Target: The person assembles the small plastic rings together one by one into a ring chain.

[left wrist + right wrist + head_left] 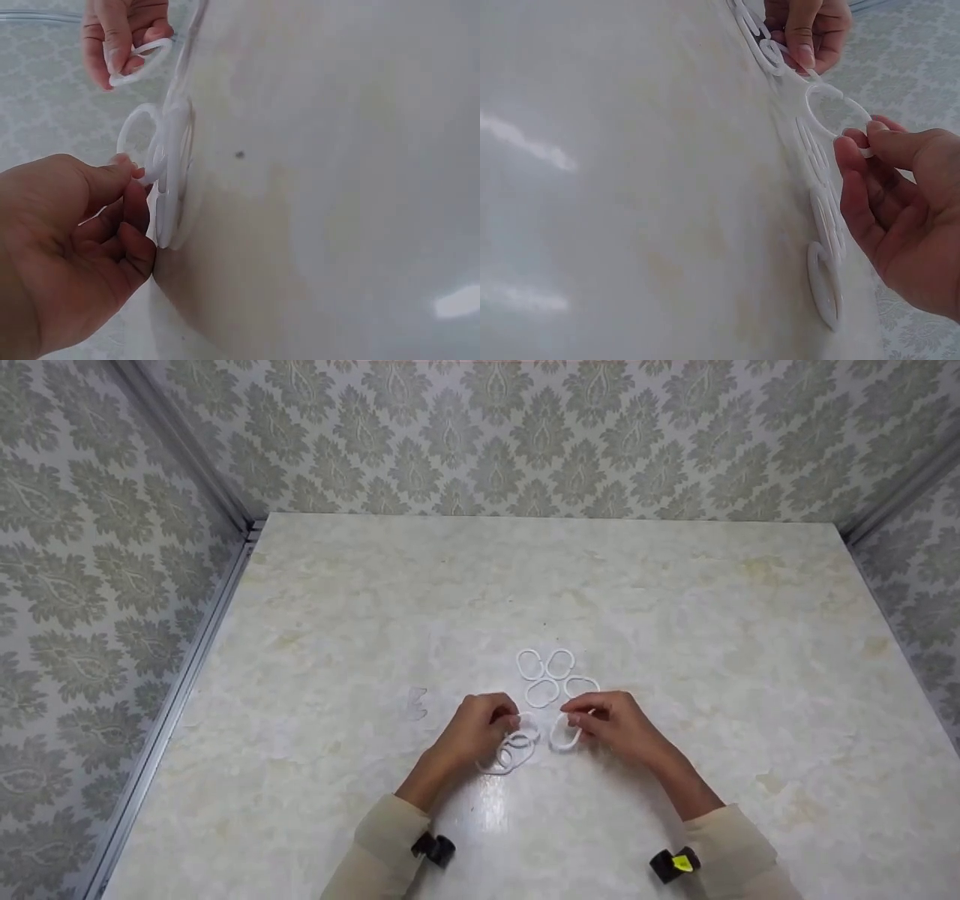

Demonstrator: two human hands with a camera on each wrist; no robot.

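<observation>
Between thumb and fingers my left hand (pixel 476 727) pinches a white oval plastic ring (pixel 122 129), the upper one of several linked rings (pixel 495 772) that trail down by the table. My right hand (pixel 619 724), just across from it, pinches one separate white oval ring (pixel 811 105) by its side. A small gap shows in that ring's outline in the right wrist view. Beyond the hands, several loose rings (pixel 519 664) of the same kind lie flat in a cluster. The nearest loose ring (pixel 581 678) is close to the right fingertips.
A small transparent piece with a jagged edge (pixel 418 705) lies left of the left hand. The pale marbled table (pixel 360 607) meets patterned walls (pixel 495 442) at the back and sides. Black bands (pixel 433 849) sit at both wrists.
</observation>
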